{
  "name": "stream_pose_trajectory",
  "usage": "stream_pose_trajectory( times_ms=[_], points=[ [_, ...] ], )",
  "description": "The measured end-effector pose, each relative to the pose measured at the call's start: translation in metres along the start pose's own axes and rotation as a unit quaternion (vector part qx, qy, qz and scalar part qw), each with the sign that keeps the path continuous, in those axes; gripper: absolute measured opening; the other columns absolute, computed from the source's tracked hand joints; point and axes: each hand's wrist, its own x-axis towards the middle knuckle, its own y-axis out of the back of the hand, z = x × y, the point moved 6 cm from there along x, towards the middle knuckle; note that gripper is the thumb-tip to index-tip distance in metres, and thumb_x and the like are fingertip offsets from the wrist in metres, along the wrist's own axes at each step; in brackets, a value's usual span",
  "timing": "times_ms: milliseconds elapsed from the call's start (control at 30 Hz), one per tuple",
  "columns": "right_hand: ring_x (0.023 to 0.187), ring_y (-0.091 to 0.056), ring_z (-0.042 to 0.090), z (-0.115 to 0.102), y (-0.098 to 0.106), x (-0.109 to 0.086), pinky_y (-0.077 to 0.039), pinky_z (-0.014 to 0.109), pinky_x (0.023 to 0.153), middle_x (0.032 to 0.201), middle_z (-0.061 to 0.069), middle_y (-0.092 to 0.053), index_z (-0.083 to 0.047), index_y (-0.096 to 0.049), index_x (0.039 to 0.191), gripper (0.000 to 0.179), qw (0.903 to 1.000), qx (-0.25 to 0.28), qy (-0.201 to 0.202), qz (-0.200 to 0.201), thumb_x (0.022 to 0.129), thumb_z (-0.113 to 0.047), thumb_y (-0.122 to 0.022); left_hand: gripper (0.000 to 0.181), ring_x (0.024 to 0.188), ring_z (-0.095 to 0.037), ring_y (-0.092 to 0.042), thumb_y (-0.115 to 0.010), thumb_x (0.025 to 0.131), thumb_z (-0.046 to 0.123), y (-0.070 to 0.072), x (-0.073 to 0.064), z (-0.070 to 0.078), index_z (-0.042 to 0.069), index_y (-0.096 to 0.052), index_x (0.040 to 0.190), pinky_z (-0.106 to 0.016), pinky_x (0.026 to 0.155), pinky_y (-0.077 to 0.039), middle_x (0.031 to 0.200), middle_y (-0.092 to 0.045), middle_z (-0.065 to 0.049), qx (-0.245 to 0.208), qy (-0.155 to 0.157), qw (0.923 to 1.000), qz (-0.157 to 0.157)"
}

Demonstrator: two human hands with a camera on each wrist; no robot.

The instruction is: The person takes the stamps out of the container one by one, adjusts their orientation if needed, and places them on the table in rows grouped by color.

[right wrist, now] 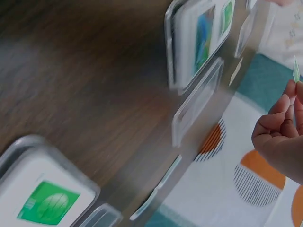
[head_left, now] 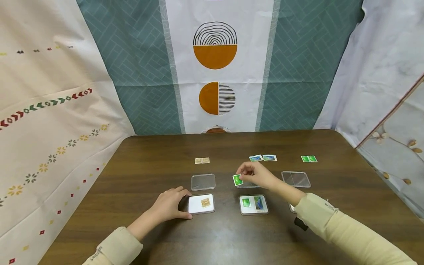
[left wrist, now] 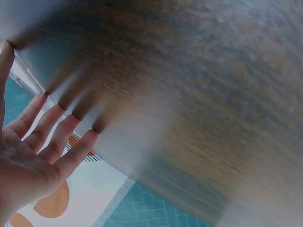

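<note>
In the head view my right hand pinches a green stamp between thumb and fingertips, above a clear lid. The right wrist view shows this stamp nearly edge-on. Below it on the table is the middle case, with a green stamp and a blue-green one on its white insert. My left hand rests at the left case, thumb and forefinger at its left corners, the other fingers extended. A tan stamp lies in that case.
Behind the cases lie another clear lid and a right-hand lid. Farther back are tan stamps, blue stamps and green stamps. My right sleeve mostly hides a third case, whose green stamp shows in the right wrist view.
</note>
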Motion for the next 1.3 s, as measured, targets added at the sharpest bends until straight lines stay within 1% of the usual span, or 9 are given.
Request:
stream_pose_trajectory(
  times_ms=[133, 367, 533, 633, 867, 967, 1100, 1200, 1300],
  points=[
    [0.064, -0.048, 0.004, 0.008, 0.011, -0.001, -0.041, 0.021, 0.059, 0.076, 0.009, -0.059, 0.005, -0.063, 0.095, 0.01, 0.9999, -0.011, 0.001, 0.011, 0.086, 0.0, -0.062, 0.062, 0.086, -0.025, -0.063, -0.084, 0.059, 0.047, 0.0, 0.0, 0.0, 0.013, -0.065, 0.107, -0.044, 0.069, -0.05, 0.097, -0.063, 0.0, -0.002, 0.002, 1.0, -0.004],
    [0.065, -0.049, 0.003, 0.016, 0.041, 0.0, -0.039, 0.02, 0.059, 0.075, 0.005, -0.059, 0.007, -0.062, 0.095, 0.011, 0.9991, -0.025, 0.006, 0.033, 0.086, 0.0, -0.063, 0.062, 0.085, -0.024, -0.062, -0.084, 0.059, 0.047, 0.001, 0.0, 0.0, 0.013, -0.065, 0.108, -0.042, 0.069, -0.05, 0.098, -0.063, -0.001, 0.003, 0.002, 1.0, -0.001],
    [0.066, -0.048, 0.004, 0.019, 0.063, -0.003, -0.039, 0.02, 0.059, 0.077, 0.011, -0.06, 0.008, -0.061, 0.096, 0.012, 0.9986, -0.037, 0.003, 0.039, 0.086, 0.002, -0.062, 0.063, 0.086, -0.025, -0.063, -0.084, 0.06, 0.048, 0.0, 0.001, 0.0, 0.013, -0.064, 0.109, -0.043, 0.07, -0.05, 0.099, -0.063, -0.001, 0.003, 0.002, 1.0, -0.002],
    [0.064, -0.046, 0.004, 0.022, 0.074, -0.005, -0.037, 0.02, 0.057, 0.075, 0.013, -0.06, 0.009, -0.061, 0.096, 0.012, 0.9983, -0.043, -0.002, 0.04, 0.086, 0.003, -0.062, 0.063, 0.087, -0.025, -0.063, -0.084, 0.059, 0.047, 0.001, 0.001, 0.0, 0.012, -0.064, 0.109, -0.043, 0.07, -0.05, 0.099, -0.063, -0.001, 0.003, 0.002, 1.0, 0.001],
    [0.065, -0.047, 0.003, 0.032, 0.096, -0.009, -0.038, 0.021, 0.058, 0.074, 0.007, -0.059, 0.008, -0.062, 0.096, 0.012, 0.9957, -0.072, -0.016, 0.057, 0.086, 0.001, -0.062, 0.064, 0.087, -0.025, -0.063, -0.083, 0.059, 0.048, 0.001, 0.0, -0.001, 0.013, -0.064, 0.109, -0.043, 0.07, -0.05, 0.098, -0.063, -0.001, 0.005, 0.002, 1.0, -0.001],
    [0.063, -0.045, 0.003, 0.035, 0.106, -0.012, -0.037, 0.021, 0.057, 0.073, 0.005, -0.058, 0.007, -0.063, 0.096, 0.012, 0.9944, -0.081, -0.023, 0.064, 0.087, -0.001, -0.063, 0.063, 0.086, -0.024, -0.062, -0.083, 0.06, 0.048, 0.0, 0.0, 0.0, 0.013, -0.064, 0.109, -0.043, 0.07, -0.05, 0.098, -0.063, -0.001, 0.003, -0.001, 1.0, -0.001],
    [0.062, -0.044, 0.004, 0.04, 0.115, -0.016, -0.035, 0.022, 0.055, 0.072, 0.0, -0.058, 0.006, -0.063, 0.097, 0.013, 0.9939, -0.085, -0.036, 0.06, 0.088, -0.003, -0.062, 0.062, 0.084, -0.024, -0.062, -0.084, 0.059, 0.047, 0.0, -0.001, 0.001, 0.013, -0.065, 0.107, -0.042, 0.069, -0.05, 0.097, -0.063, -0.001, 0.001, -0.002, 1.0, -0.004],
    [0.061, -0.043, 0.004, 0.045, 0.121, -0.017, -0.035, 0.023, 0.054, 0.072, 0.001, -0.058, 0.007, -0.062, 0.098, 0.014, 0.9932, -0.089, -0.045, 0.061, 0.088, -0.004, -0.062, 0.063, 0.084, -0.024, -0.062, -0.084, 0.059, 0.048, 0.0, -0.001, 0.0, 0.013, -0.065, 0.107, -0.042, 0.069, -0.05, 0.097, -0.063, -0.001, 0.004, 0.0, 1.0, -0.004],
    [0.06, -0.043, 0.004, 0.047, 0.129, -0.017, -0.035, 0.022, 0.053, 0.072, 0.004, -0.06, 0.008, -0.062, 0.098, 0.014, 0.9916, -0.102, -0.043, 0.066, 0.088, -0.002, -0.062, 0.063, 0.086, -0.024, -0.062, -0.084, 0.059, 0.048, 0.0, 0.0, -0.001, 0.013, -0.064, 0.108, -0.042, 0.07, -0.05, 0.097, -0.063, -0.001, 0.005, 0.002, 1.0, -0.003]
  ],
)
